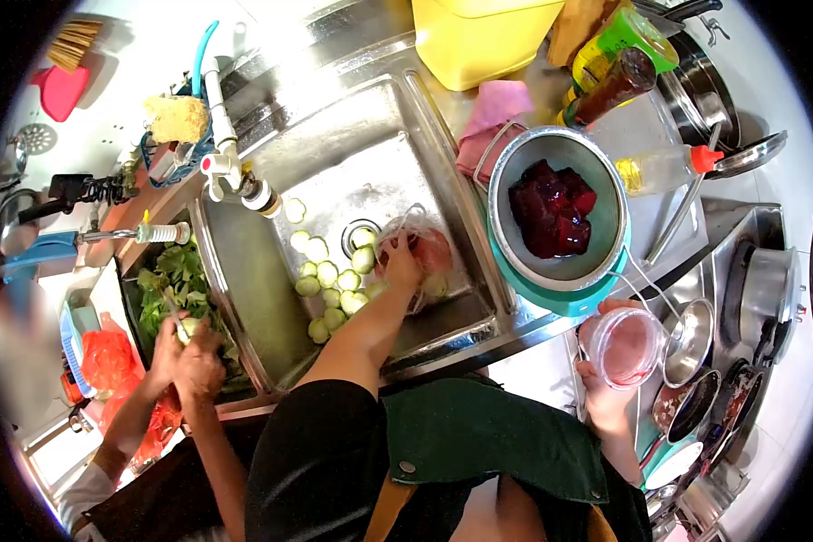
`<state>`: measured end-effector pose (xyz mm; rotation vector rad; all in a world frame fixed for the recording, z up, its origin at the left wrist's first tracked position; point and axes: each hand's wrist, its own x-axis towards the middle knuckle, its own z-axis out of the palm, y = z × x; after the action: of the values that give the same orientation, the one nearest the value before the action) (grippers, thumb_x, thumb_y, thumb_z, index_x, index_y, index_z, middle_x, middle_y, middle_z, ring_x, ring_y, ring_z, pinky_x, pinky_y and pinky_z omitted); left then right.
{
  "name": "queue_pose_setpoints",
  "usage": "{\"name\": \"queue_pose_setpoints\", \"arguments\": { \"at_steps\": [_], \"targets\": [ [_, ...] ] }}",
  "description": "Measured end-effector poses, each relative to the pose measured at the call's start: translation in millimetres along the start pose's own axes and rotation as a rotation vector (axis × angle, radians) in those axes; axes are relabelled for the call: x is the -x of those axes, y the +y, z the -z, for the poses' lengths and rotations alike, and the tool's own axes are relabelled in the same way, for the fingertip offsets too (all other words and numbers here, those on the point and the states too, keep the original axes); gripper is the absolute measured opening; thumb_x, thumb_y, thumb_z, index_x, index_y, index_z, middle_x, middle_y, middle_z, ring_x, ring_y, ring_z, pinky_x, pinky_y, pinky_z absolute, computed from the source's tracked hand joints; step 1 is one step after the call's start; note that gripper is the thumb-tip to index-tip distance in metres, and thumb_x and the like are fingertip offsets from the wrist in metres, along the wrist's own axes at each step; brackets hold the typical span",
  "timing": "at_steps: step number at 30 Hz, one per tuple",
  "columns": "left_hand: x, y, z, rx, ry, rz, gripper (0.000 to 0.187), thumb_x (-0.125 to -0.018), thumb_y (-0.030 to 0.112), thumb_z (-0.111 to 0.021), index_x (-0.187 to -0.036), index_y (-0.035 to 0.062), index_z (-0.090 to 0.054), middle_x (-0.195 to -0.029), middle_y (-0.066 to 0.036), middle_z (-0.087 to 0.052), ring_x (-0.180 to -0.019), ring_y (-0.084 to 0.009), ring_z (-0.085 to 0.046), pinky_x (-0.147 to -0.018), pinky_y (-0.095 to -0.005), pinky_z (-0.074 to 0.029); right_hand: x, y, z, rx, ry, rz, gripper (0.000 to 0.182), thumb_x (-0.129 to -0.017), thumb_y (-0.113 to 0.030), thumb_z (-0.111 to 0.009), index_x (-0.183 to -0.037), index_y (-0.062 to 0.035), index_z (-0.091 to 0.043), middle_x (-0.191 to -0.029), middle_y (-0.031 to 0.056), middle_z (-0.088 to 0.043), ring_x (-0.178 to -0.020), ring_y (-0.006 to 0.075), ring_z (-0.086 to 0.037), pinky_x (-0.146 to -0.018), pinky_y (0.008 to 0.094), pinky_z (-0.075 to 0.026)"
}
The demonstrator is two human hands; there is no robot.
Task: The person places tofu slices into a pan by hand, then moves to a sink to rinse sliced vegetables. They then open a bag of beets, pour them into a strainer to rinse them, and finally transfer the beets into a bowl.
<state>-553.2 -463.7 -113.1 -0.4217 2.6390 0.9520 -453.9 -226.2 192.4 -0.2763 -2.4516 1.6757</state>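
My left hand (399,262) reaches into the steel sink (334,181), its fingers in a clear plastic bag (429,248) with something reddish in it. Cut pale green vegetable pieces (327,273) lie on the sink floor beside the bag, around the drain (361,237). My right hand (599,370), right of the sink, is wrapped round a clear plastic container (625,348) with red residue inside. Above it, a metal strainer (506,203) holding dark red chunks (553,210) rests on a teal bowl (537,294).
At left, another person's hands (185,357) hold a knife and a pale green piece over leafy greens (176,271). A faucet (235,176) overhangs the sink. A yellow bin (479,41), bottles (646,172), a pink cloth (492,117) and pots (768,289) stand around.
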Motion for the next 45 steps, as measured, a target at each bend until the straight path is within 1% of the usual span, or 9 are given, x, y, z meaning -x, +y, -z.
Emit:
{"name": "queue_pose_setpoints", "arguments": {
  "at_steps": [4,8,10,16,20,36,39,42,45],
  "targets": [
    [-9.6,-13.9,-14.4,-0.046,0.017,0.042,0.035,-0.072,0.004,-0.056,-0.105,0.0089,-0.05,-0.122,-0.021,-0.032,-0.104,-0.0407,-0.043,-0.085,-0.0417,-0.04,2.0,2.6,2.8,0.001,-0.02,-0.013,0.073,-0.065,-0.039,-0.073,-0.117,-0.0008,-0.037,-0.113,0.0103,-0.045,-0.105,0.0219,-0.045,-0.09,0.0362,-0.035],
    [-8.9,-36.7,-16.7,0.0,0.04,-0.175,0.023,-0.069,0.003,-0.061,-0.092,0.0036,-0.056,-0.114,-0.019,-0.04,-0.1,-0.0361,-0.046,-0.084,-0.04,-0.04,0.7,7.3,9.3,-0.067,-0.031,-0.018,0.073,-0.064,-0.035,-0.074,-0.117,-0.0004,-0.038,-0.113,0.0104,-0.045,-0.106,0.0217,-0.045,-0.09,0.0359,-0.035],
    [-0.3,-33.5,-6.9,0.038,0.052,-0.311,0.02,-0.068,0.003,-0.062,-0.087,0.0017,-0.057,-0.112,-0.018,-0.042,-0.099,-0.0342,-0.047,-0.084,-0.0394,-0.04,0.0,10.4,16.0,-0.093,-0.044,0.017,0.069,-0.06,-0.018,-0.078,-0.115,-0.0012,-0.04,-0.113,0.0109,-0.045,-0.1,0.0198,-0.046,-0.086,0.0323,-0.036],
    [49.7,47.0,80.1,0.479,0.168,-0.589,0.03,-0.063,-0.003,-0.068,-0.066,0.0051,-0.039,-0.101,-0.014,-0.042,-0.095,-0.0259,-0.047,-0.081,-0.0329,-0.039,-0.5,12.6,27.3,-0.202,0.006,0.095,0.068,-0.061,-0.021,-0.078,-0.114,-0.0007,-0.039,-0.113,0.0113,-0.045,-0.101,0.0198,-0.046,-0.087,0.0321,-0.036],
    [76.4,128.7,133.5,0.579,0.255,-0.844,0.058,-0.062,-0.001,-0.067,-0.102,0.0085,-0.025,-0.105,-0.015,-0.043,-0.095,-0.0213,-0.047,-0.08,-0.0316,-0.043,-1.7,8.1,47.3,-0.205,0.039,0.191,0.069,-0.06,-0.022,-0.078,-0.113,-0.0008,-0.04,-0.113,0.012,-0.046,-0.098,0.0203,-0.048,-0.087,0.0335,-0.037],
    [98.2,271.7,173.7,-0.508,0.309,-0.922,0.05,-0.06,0.011,-0.066,-0.106,0.0059,-0.046,-0.098,-0.015,-0.052,-0.092,-0.0331,-0.049,-0.076,-0.0417,-0.04,19.7,21.1,99.6,-0.335,0.068,0.193,0.072,-0.059,-0.012,-0.079,-0.116,-0.0018,-0.035,-0.107,0.0096,-0.049,-0.098,0.0186,-0.05,-0.085,0.0314,-0.041],
    [117.6,276.4,182.6,-0.437,0.343,-0.888,0.049,-0.064,0.011,-0.066,-0.109,0.0061,-0.045,-0.099,-0.014,-0.05,-0.092,-0.0302,-0.05,-0.078,-0.0388,-0.041,19.0,21.6,91.8,-0.317,0.004,0.112,0.073,-0.058,-0.013,-0.078,-0.116,-0.0022,-0.035,-0.108,0.0106,-0.05,-0.1,0.0192,-0.05,-0.085,0.0314,-0.042],
    [125.3,260.1,179.0,0.252,0.108,-0.877,0.043,-0.073,0.01,-0.065,-0.108,0.0034,-0.041,-0.1,-0.011,-0.048,-0.093,-0.0174,-0.05,-0.083,-0.0307,-0.039,17.2,23.5,67.4,-0.163,-0.232,0.048,0.072,-0.061,-0.016,-0.076,-0.118,-0.0016,-0.035,-0.11,0.0128,-0.049,-0.1,0.0205,-0.051,-0.086,0.0318,-0.041],
    [148.0,247.9,174.2,0.864,-0.136,-1.056,0.039,-0.069,0.007,-0.068,-0.095,0.0046,-0.04,-0.108,-0.013,-0.048,-0.102,-0.02,-0.047,-0.088,-0.0341,-0.036,4.2,11.1,34.8,-0.196,-0.415,0.041,0.071,-0.062,-0.016,-0.075,-0.119,-0.0016,-0.034,-0.111,0.0135,-0.049,-0.101,0.0215,-0.051,-0.087,0.0325,-0.041]
  ]
}}
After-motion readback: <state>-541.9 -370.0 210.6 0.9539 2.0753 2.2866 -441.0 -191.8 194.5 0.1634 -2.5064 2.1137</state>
